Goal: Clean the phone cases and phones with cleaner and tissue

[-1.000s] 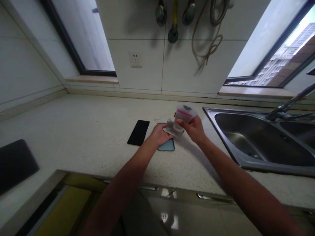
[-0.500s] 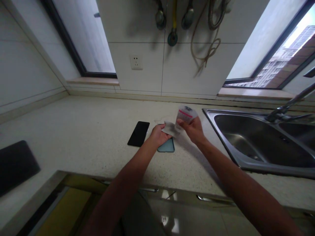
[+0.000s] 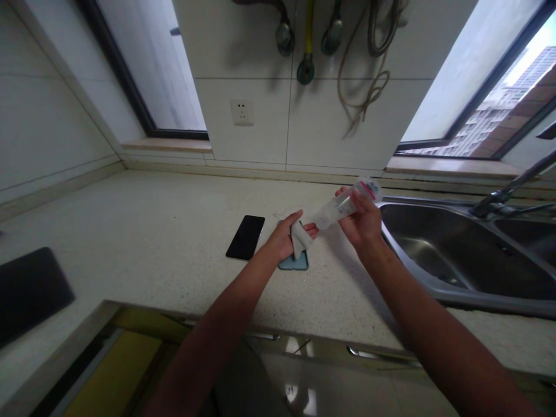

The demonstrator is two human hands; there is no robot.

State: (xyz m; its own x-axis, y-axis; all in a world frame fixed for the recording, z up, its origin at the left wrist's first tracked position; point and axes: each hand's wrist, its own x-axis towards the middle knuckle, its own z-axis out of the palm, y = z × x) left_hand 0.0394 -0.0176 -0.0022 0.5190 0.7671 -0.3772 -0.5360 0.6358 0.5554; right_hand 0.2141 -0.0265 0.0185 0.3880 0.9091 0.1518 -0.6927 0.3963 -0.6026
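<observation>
My left hand (image 3: pixel 282 240) pinches a small white wipe (image 3: pixel 299 238) over a teal phone (image 3: pixel 294 262) that lies on the countertop. My right hand (image 3: pixel 362 223) is closed on a clear plastic packet (image 3: pixel 343 204) with a red and white label, held up and to the right of the wipe. The packet's lower end points toward the wipe. A black phone (image 3: pixel 245 237) lies flat on the counter just left of my left hand.
A speckled pale countertop (image 3: pixel 152 231) runs to the tiled wall with a socket (image 3: pixel 241 112). A steel sink (image 3: pixel 460 255) with a tap (image 3: pixel 508 188) is at the right. A dark flat object (image 3: pixel 30 292) lies at the far left. Hoses and valves (image 3: pixel 306 63) hang above.
My right hand has drawn the packet up and to the right, away from the wipe. The wipe has come out and stays pinched in my left hand.
</observation>
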